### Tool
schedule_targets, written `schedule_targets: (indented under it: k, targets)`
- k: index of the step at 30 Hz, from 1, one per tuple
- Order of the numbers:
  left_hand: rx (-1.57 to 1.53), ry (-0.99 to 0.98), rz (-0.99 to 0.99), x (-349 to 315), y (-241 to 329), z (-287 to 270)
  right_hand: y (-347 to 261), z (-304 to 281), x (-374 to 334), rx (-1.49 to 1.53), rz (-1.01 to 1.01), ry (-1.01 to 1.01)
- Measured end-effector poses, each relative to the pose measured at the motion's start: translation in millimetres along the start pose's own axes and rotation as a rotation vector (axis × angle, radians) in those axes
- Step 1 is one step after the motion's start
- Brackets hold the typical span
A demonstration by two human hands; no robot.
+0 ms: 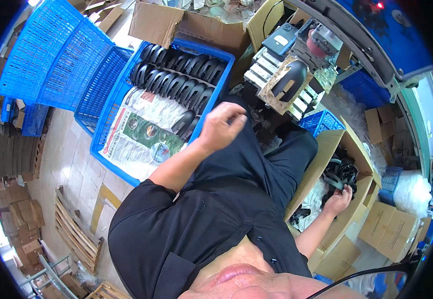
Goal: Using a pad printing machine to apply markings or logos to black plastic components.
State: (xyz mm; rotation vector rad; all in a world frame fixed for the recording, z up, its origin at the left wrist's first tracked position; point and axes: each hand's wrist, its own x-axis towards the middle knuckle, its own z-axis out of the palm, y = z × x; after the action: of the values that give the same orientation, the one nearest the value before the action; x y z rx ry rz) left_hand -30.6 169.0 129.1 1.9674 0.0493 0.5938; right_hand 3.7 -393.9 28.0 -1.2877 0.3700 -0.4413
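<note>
My left hand [224,124] hovers over my thigh beside the blue crate, its fingers curled in and nothing visible in them. Inside the open cardboard box [308,172] on the right, my right hand [338,200] grips a black curved plastic part [332,180] among a jumble of similar dark pieces. The blue crate [98,130] holds rows of black curved plastic shells [169,82], standing close together on newspaper [139,124]. Ahead of me, another black shell [292,79] sits on a tan block on the machine's slotted bed [264,65].
A blue phone [280,39] lies on the machine. Stacked blue crates [52,55] lean at the left, and wooden pallets [77,229] lie on the floor. Closed cartons [393,231] and a white plastic bag [412,192] are at the right. A machine frame [361,37] overhangs the upper right.
</note>
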Motion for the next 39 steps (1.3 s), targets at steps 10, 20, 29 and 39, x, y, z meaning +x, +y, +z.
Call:
schedule_targets:
  k: [10,20,29,39]
  targets:
    - [-0.147,-0.718,0.104,-21.3,79.1,75.9,-78.4,214.2,-134.3,0.089,0.095,-0.721]
    - [-0.138,-0.446,0.066,-14.3,86.6,60.7,-57.6,259.5,-154.0,0.133,0.278,-0.708]
    - [0.359,0.134,0.440,91.7,88.2,46.6,-82.2,265.3,-115.0,0.135,0.213,-0.585]
    - [0.331,0.196,0.330,111.1,85.7,47.7,-105.5,334.3,-91.3,0.088,0.162,-0.634]
